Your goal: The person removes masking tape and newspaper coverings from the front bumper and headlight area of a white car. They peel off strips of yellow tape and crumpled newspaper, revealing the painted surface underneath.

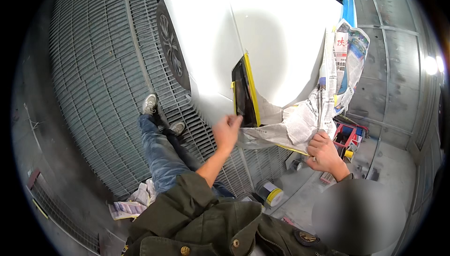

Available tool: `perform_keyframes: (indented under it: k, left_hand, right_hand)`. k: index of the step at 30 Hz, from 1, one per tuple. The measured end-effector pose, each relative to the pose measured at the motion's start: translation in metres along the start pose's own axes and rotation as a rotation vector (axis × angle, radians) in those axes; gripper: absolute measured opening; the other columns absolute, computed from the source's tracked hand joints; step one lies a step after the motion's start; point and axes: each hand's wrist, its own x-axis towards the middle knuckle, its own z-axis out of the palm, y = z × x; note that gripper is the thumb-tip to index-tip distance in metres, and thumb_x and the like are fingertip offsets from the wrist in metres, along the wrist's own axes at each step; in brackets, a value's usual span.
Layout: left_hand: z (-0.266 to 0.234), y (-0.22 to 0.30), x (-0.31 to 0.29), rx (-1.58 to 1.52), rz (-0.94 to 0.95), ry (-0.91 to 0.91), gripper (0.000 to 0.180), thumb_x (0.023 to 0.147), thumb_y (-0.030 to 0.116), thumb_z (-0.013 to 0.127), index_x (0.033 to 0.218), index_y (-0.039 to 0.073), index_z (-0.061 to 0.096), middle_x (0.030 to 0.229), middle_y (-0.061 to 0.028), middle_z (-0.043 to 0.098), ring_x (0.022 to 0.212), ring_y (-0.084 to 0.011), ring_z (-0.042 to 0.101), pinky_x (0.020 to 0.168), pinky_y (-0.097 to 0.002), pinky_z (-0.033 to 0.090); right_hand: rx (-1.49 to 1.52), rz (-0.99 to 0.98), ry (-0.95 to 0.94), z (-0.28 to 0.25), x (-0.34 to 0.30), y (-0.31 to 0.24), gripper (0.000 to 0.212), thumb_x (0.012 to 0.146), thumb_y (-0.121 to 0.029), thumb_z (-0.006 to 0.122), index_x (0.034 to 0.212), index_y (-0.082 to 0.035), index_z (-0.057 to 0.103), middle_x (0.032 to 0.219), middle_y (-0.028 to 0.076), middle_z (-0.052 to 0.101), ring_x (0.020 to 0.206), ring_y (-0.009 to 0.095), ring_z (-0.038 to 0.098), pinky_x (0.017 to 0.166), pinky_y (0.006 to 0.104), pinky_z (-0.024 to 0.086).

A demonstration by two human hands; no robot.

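Observation:
A white car body (pixel 267 31) fills the upper middle. Strips of yellow masking tape (pixel 251 83) edge a dark glossy panel (pixel 244 97), perhaps a lamp. Printed newspaper (pixel 300 124) hangs along the car's near right edge, crumpled and loose at its upper right end. My right hand (pixel 322 152) is closed on the newspaper's lower edge, near a line of yellow tape. My left hand (pixel 226 133) is beside the dark panel's lower end, its fingers pinched together close to the newspaper's left end. Whatever lies between those fingertips is too small to make out.
Metal floor grating (pixel 98 68) lies at left, beside the car wheel (pixel 171 43). Below the newspaper stands a can with a yellow rim (pixel 272 194). A red rack (pixel 346 134) sits at right, near the grey wall panels (pixel 401 64). Crumpled paper (pixel 133 204) lies by my legs.

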Motion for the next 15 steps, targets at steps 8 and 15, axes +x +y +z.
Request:
perform_keyframes:
  k: [8, 15]
  left_hand:
    - [-0.034, 0.062, 0.088, 0.204, 0.56, 0.088, 0.011, 0.081, 0.014, 0.072, 0.089, 0.006, 0.071, 0.082, -0.0094, 0.06, 0.068, -0.0289, 0.059, 0.062, -0.0375, 0.047]
    - [-0.073, 0.031, 0.022, 0.204, 0.457, -0.098, 0.006, 0.081, 0.007, 0.068, 0.083, 0.002, 0.071, 0.075, -0.0106, 0.06, 0.067, -0.0234, 0.06, 0.061, -0.0324, 0.046]
  right_hand:
    - [0.054, 0.061, 0.072, 0.009, -0.007, 0.0, 0.015, 0.053, -0.013, 0.06, 0.057, -0.007, 0.047, 0.063, 0.007, 0.045, 0.072, 0.026, 0.049, 0.078, 0.0365, 0.042]
    - [0.018, 0.03, 0.069, 0.016, -0.011, 0.003, 0.015, 0.053, -0.012, 0.061, 0.058, -0.007, 0.048, 0.065, 0.006, 0.045, 0.073, 0.026, 0.049, 0.078, 0.036, 0.042]
